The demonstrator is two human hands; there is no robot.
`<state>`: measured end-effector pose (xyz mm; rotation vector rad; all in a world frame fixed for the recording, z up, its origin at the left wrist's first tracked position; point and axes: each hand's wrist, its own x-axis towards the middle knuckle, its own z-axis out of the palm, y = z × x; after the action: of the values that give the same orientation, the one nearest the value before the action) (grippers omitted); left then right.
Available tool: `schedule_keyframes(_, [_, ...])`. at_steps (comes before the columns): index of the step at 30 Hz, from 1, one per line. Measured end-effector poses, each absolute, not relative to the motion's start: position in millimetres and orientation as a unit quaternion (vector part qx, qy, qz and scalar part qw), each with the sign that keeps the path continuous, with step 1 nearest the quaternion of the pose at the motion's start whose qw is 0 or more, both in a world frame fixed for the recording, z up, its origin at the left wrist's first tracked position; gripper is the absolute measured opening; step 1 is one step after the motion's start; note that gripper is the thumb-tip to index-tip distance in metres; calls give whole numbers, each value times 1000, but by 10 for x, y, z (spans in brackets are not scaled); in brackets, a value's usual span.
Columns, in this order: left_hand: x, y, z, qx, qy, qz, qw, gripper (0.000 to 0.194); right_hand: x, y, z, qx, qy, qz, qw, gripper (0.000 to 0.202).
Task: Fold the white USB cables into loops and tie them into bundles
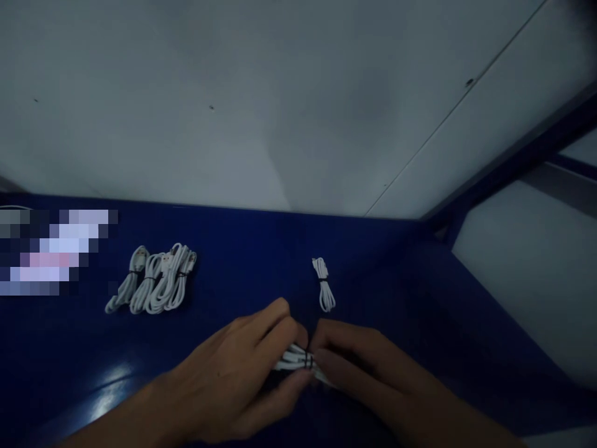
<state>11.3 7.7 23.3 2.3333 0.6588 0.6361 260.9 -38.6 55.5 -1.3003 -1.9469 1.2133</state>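
Near the front of the blue table, my left hand (242, 367) is closed on a coiled white cable (295, 357). A thin black tie goes round the coil between my two hands. The fingertips of my right hand (359, 358) are pinched on the coil's right part, close to the tie. My fingers hide both ends of the coil. Just beyond my hands lies a smaller tied white cable (325, 287). Farther left, several white cable bundles (161, 283) with black ties lie side by side, some plugs showing at their upper ends.
The blue table (252, 261) runs up to a grey-white wall (233, 124) at the back. A blurred-out, pixelated patch covers something at the far left. At the right stands a blue frame (504, 168) with pale panels.
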Motion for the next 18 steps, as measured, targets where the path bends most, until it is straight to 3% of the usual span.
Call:
schedule_keyframes(2, [109, 80, 260, 868, 265, 257, 332, 18, 2657, -327, 622, -498, -651, 540, 188, 30])
schedule_keyframes(6, [97, 106, 280, 832, 310, 302, 347, 41, 2800, -206, 639, -538, -559, 596, 203, 35])
schedule_keyframes(10, [122, 116, 270, 798, 383, 321, 335, 33, 2988, -74, 563, -656, -571, 403, 285, 31])
schedule_keyframes(12, [142, 110, 265, 787, 404, 317, 340, 30, 3042, 19, 521, -696, -573, 337, 273, 32])
schedule_keyframes(18, [148, 109, 258, 783, 422, 299, 346, 31, 3034, 286, 357, -696, -571, 384, 207, 35])
